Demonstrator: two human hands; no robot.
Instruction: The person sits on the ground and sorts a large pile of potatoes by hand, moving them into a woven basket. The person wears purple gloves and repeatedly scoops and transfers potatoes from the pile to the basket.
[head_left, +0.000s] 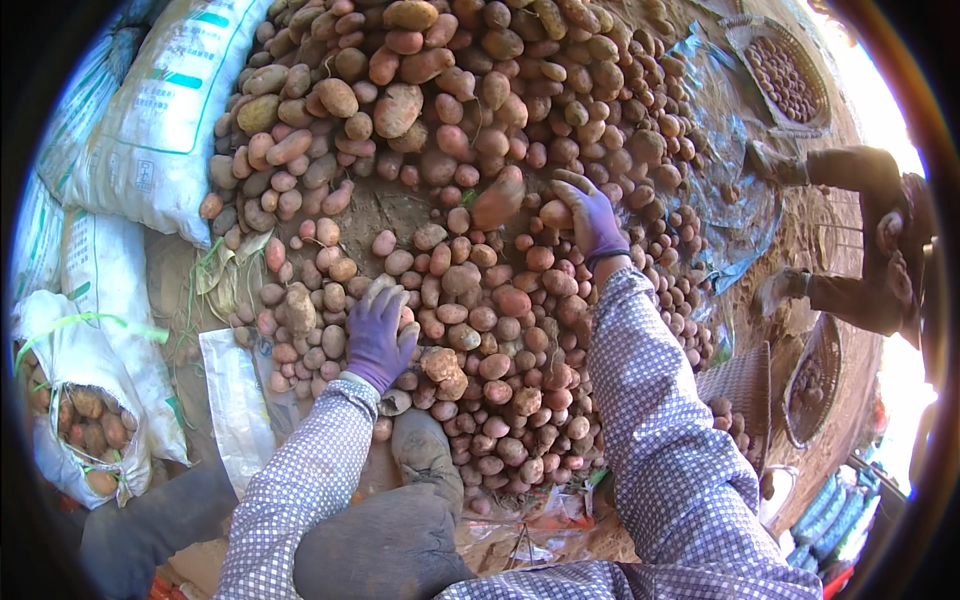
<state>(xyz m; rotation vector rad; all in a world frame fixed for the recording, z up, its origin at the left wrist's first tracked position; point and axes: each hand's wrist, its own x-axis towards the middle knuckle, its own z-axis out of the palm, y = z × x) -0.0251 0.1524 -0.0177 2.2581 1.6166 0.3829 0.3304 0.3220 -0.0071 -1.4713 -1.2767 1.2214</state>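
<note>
A large heap of red-skinned and brown potatoes (450, 112) spreads over the dirt floor before me. My left hand (380, 330), in a dirty purple glove, rests on smaller potatoes at the left; a potato shows by its fingertips, and whether the fingers grip it is hard to tell. My right hand (589, 214), also gloved in purple, has its fingers around a reddish potato (556, 214) at the heap's middle right. Just left of it, a larger elongated potato (499, 198) looks blurred. Knobbly potatoes (444, 369) lie beside my left wrist.
Full white woven sacks (161, 112) lean at the left, near an open sack (45, 322) of potatoes. Wicker baskets (823, 112) holding potatoes stand at the right, where another person (877, 240) sits. Blue plastic sheeting (731, 150) edges the heap. My boot (420, 442) is close below.
</note>
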